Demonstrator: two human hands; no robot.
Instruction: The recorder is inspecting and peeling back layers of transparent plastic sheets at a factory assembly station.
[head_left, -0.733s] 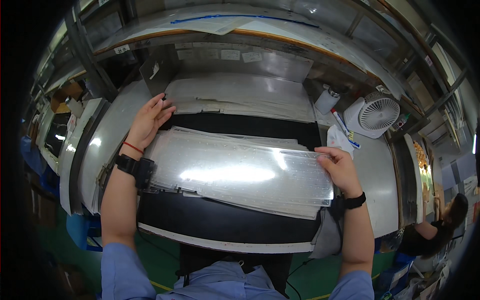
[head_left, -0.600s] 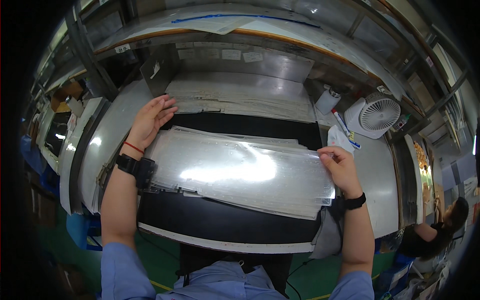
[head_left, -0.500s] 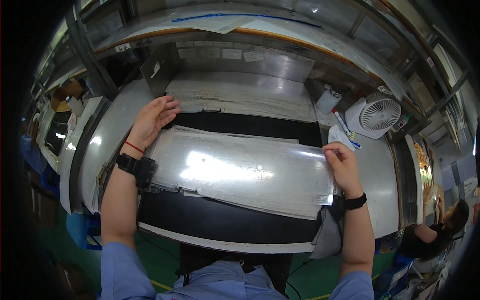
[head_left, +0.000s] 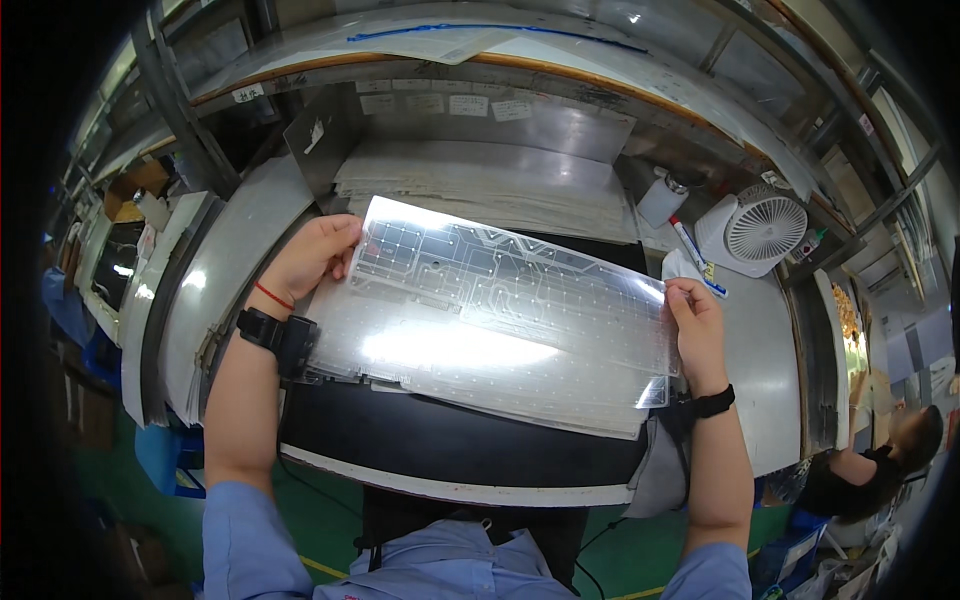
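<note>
A clear, thin plastic sheet (head_left: 520, 270) with pale circuit-like lines and dots hangs tilted between my hands. My left hand (head_left: 318, 250) pinches its left edge, the higher side. At the right edge, my right hand (head_left: 697, 325) grips it between thumb and fingers. Under it lies a loose stack of similar clear sheets (head_left: 470, 385), their edges uneven and a bright glare across the top. The stack rests on a black mat (head_left: 400, 430). Farther back lies another pile of sheets (head_left: 490, 200), with its front edge ragged.
Right of the far pile are a white bottle (head_left: 658, 203), a red-capped marker (head_left: 685, 240) and a white fan (head_left: 755, 230). A grey cloth (head_left: 658, 465) hangs at the table's front right. Overhead runs a shelf (head_left: 560, 65). At far right, a person (head_left: 870, 465) in black sits.
My left hand, open beside the stack before, now pinches the top sheet's left edge. That side of the sheet has risen off the stack. My right hand keeps its grip.
</note>
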